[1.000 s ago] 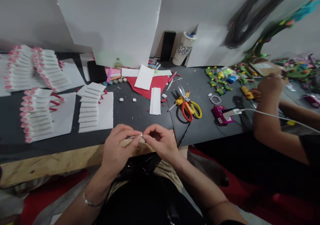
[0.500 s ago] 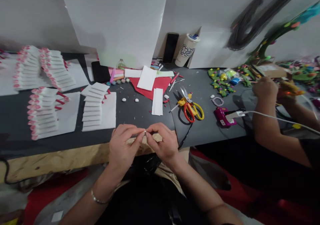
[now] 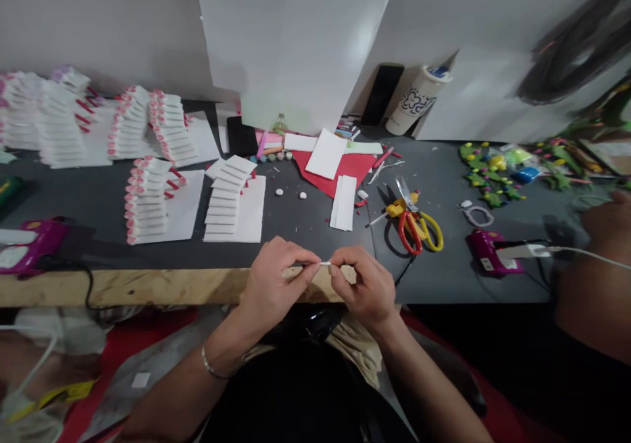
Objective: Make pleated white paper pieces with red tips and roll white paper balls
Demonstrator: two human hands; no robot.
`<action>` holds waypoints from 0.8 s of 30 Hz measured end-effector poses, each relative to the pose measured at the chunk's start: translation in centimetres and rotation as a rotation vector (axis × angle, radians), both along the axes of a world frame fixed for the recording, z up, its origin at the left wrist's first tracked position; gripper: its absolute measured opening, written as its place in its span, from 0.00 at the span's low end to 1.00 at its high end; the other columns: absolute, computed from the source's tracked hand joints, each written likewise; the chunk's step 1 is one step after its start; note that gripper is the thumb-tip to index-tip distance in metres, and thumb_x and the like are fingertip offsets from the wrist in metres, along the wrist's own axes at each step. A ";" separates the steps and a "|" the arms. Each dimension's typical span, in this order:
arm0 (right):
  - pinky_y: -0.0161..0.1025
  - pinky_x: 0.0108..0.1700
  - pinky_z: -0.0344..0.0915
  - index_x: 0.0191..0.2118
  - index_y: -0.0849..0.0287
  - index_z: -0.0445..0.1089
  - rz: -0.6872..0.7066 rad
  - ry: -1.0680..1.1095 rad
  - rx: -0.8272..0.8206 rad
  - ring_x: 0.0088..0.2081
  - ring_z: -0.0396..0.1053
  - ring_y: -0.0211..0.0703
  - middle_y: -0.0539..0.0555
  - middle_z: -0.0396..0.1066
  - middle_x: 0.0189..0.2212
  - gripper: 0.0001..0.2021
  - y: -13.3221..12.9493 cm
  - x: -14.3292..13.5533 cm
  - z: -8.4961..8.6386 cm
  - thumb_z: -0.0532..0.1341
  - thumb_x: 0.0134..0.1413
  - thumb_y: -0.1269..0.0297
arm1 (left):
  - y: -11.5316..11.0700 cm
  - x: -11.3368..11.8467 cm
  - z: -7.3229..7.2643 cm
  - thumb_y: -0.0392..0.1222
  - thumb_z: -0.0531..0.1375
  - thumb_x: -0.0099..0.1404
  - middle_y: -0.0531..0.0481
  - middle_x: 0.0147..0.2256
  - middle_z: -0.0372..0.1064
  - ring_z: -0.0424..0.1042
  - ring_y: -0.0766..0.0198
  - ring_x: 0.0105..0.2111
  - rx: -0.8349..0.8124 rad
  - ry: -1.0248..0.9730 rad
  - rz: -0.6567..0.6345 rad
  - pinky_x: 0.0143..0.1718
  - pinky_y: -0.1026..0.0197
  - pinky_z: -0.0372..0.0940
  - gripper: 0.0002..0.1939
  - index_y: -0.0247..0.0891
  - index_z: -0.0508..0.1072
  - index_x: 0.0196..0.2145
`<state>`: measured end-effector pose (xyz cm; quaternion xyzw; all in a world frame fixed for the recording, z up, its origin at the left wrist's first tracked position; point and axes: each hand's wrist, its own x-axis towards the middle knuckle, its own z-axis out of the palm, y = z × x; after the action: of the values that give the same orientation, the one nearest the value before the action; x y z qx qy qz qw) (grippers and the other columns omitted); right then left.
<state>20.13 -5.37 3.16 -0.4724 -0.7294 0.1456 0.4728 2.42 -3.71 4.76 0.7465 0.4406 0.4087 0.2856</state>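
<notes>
Between the fingertips of both hands, just over the table's front edge, is a small thin white piece [image 3: 325,263]. My left hand [image 3: 283,279] pinches its left end, and my right hand [image 3: 362,282] pinches the right end. Two small white balls [image 3: 279,192] lie on the dark table beyond my hands. White strips [image 3: 344,203] rest to their right, below a red sheet [image 3: 320,179] with a white pad [image 3: 326,154] on it. Stacked white folded pieces [image 3: 221,215] lie on white paper at the left.
Red-and-yellow scissors [image 3: 417,226] lie right of the strips. Farther right are a purple power socket [image 3: 486,254] and green decorations [image 3: 488,170]. A cup [image 3: 417,101] and black phone [image 3: 382,94] stand at the back. Another person's arm [image 3: 599,259] is at the right edge.
The view has swung left, so the table items appear farther right. My fingertips are slightly farther apart, and more of the white piece shows between them.
</notes>
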 end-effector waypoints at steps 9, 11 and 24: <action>0.33 0.29 0.64 0.33 0.57 0.70 0.361 0.475 -0.562 0.27 0.67 0.35 0.50 0.69 0.27 0.05 0.0 0.6 -0.6 0.63 0.59 0.62 | -0.3 -0.7 0.4 0.38 0.63 0.62 0.54 0.29 0.74 0.70 0.66 0.32 -0.236 -0.152 -0.109 0.36 0.61 0.64 0.03 0.41 0.77 0.31; 0.32 0.28 0.64 0.32 0.57 0.70 0.458 0.592 -0.660 0.25 0.65 0.34 0.49 0.68 0.25 0.09 0.3 0.6 -0.6 0.64 0.58 0.58 | -0.3 -0.7 0.2 0.38 0.63 0.62 0.54 0.29 0.74 0.70 0.67 0.31 -0.311 -0.209 -0.136 0.35 0.61 0.64 0.03 0.41 0.77 0.30; 0.32 0.28 0.60 0.32 0.58 0.72 0.603 0.595 -0.739 0.27 0.62 0.34 0.50 0.67 0.26 0.11 1.2 1.6 0.2 0.66 0.57 0.55 | -0.2 -0.7 0.2 0.40 0.65 0.60 0.51 0.31 0.73 0.71 0.66 0.32 -0.467 -0.343 -0.222 0.36 0.62 0.65 0.04 0.39 0.77 0.29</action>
<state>21.71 -4.13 3.32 -0.3160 -0.5679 0.6472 0.3985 1.76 -3.96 4.96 0.6243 0.3838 0.3829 0.5624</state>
